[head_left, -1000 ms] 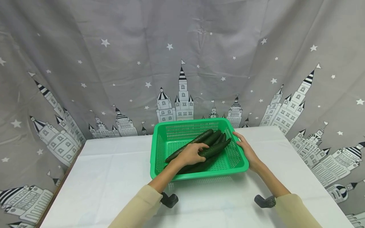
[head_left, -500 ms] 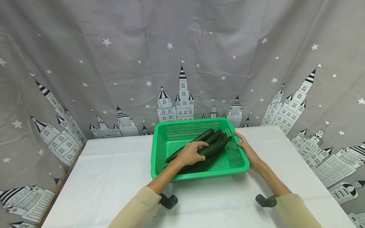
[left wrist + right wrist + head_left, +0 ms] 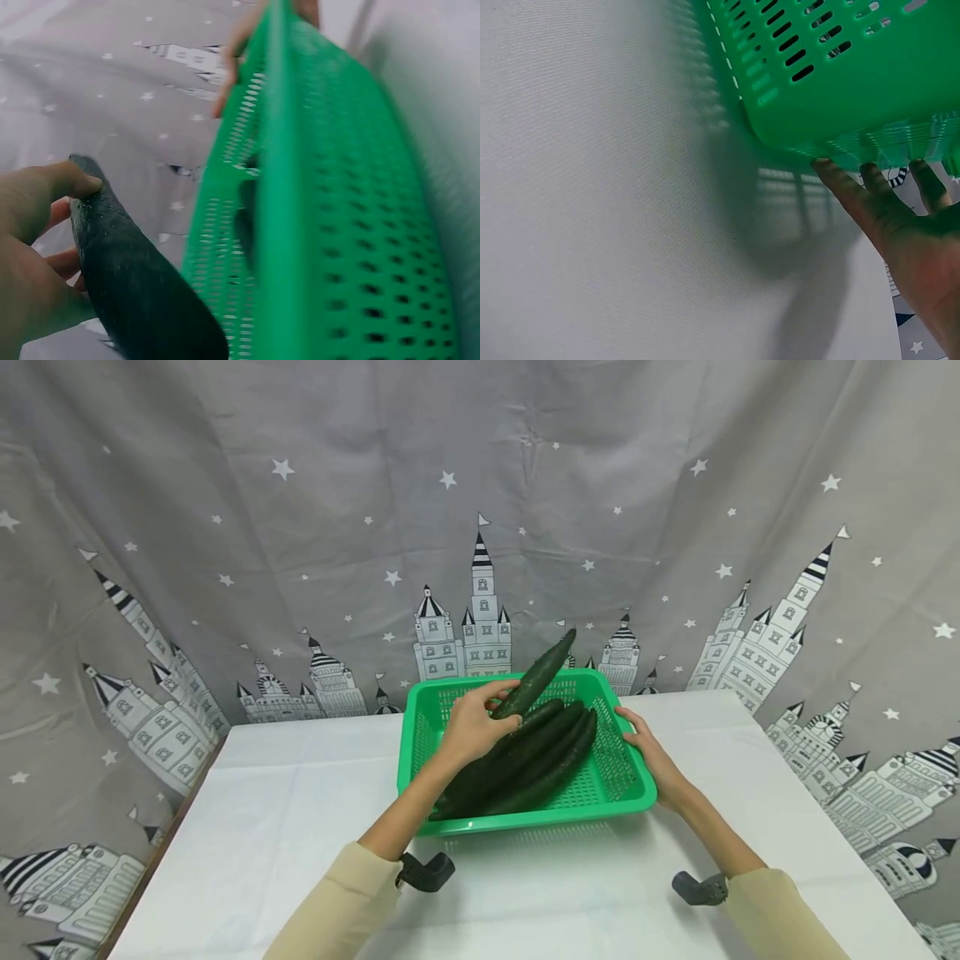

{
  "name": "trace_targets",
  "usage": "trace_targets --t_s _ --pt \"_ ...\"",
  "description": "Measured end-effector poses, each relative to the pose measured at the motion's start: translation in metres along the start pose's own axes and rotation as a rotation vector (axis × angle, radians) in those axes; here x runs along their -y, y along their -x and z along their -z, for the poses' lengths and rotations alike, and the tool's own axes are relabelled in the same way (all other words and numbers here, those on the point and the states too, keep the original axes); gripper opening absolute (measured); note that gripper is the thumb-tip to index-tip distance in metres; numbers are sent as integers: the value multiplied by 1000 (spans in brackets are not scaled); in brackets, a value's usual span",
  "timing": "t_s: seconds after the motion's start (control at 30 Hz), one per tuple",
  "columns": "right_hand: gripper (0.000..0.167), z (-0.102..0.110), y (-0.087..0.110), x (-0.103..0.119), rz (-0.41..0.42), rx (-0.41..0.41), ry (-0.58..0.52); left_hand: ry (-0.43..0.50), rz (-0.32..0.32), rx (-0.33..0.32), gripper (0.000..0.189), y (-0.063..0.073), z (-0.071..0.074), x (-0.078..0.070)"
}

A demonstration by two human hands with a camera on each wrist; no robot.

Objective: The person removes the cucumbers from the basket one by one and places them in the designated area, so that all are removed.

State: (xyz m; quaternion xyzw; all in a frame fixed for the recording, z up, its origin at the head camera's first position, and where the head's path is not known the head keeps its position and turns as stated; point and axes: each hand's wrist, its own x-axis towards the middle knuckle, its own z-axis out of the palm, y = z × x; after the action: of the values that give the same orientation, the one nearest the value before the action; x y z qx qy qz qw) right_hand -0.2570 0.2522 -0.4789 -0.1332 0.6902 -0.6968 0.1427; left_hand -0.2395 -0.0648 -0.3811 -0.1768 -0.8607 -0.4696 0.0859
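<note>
A dark green cucumber (image 3: 542,675) is held between the thumb and fingers of my left hand (image 3: 474,724), tilted with its far end up above the back rim. In the left wrist view the same cucumber (image 3: 139,270) points down beside the basket wall. Below the hand, several more cucumbers (image 3: 536,764) lie side by side in a green plastic basket (image 3: 525,822). My right hand (image 3: 658,766) rests against the basket's right side. In the right wrist view its fairly straight fingers (image 3: 847,196) touch the outer wall from outside; its thumb is hidden there.
The basket stands on a white-covered table (image 3: 300,827). Behind hangs a grey curtain (image 3: 330,485) printed with castles and stars. A black wrist strap mount (image 3: 427,871) sticks out from the left cuff, another mount (image 3: 699,888) from the right.
My left hand has lifted a cucumber out of the pile, up and to the back left. The remaining cucumbers show more fully. The right hand stays at the basket's side.
</note>
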Motion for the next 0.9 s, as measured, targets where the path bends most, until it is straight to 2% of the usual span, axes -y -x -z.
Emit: trace_targets --t_s 0.2,0.33,0.6,0.77,0.9 --pt "55 1 -1 0 15 -1 4 31 81 -111 55 1 31 -7" --pt "54 0 -1 0 13 -3 -1 77 132 -125 58 9 51 -4" --pt "54 0 -1 -3 9 -2 0 196 246 -173 62 35 91 17" --pt "54 1 -2 -3 12 0 -1 174 303 -203 62 52 111 33" --pt "54 2 -2 -2 15 -3 7 135 353 -222 63 67 122 46"
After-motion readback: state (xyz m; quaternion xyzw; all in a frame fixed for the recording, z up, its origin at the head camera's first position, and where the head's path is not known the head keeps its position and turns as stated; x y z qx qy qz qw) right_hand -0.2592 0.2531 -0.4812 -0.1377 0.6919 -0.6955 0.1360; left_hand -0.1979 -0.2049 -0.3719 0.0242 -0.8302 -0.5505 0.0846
